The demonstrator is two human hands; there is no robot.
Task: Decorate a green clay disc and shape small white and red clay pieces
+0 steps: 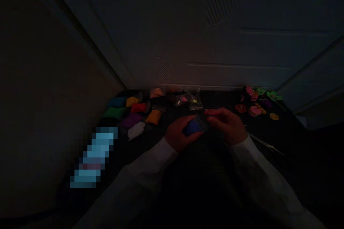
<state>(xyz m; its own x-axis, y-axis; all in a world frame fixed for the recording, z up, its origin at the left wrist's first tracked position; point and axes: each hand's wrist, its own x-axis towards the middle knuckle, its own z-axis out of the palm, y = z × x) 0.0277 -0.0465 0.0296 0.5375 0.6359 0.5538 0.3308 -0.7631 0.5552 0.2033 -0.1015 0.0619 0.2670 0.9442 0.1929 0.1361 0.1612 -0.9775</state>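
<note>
In dim light, my left hand (pixel 179 134) is closed around a clear plastic bag of blue modelling clay (pixel 192 126). The bag's top end points right, toward my other hand. My right hand (pixel 228 123) is just to the right of the bag, thumb and fingers pinched together. What lies in that pinch is too dark to make out, and I cannot tell if the fingertips touch the bag.
Several bags of coloured clay lie to the left, among them a white one (pixel 136 130) and a purple one (pixel 132 120). A pixelated bright screen (pixel 94 157) is nearer. Small clay flowers (pixel 254 110) sit at the right, near a thin long tool (pixel 264 143). Behind stands a panelled surface (pixel 228 50).
</note>
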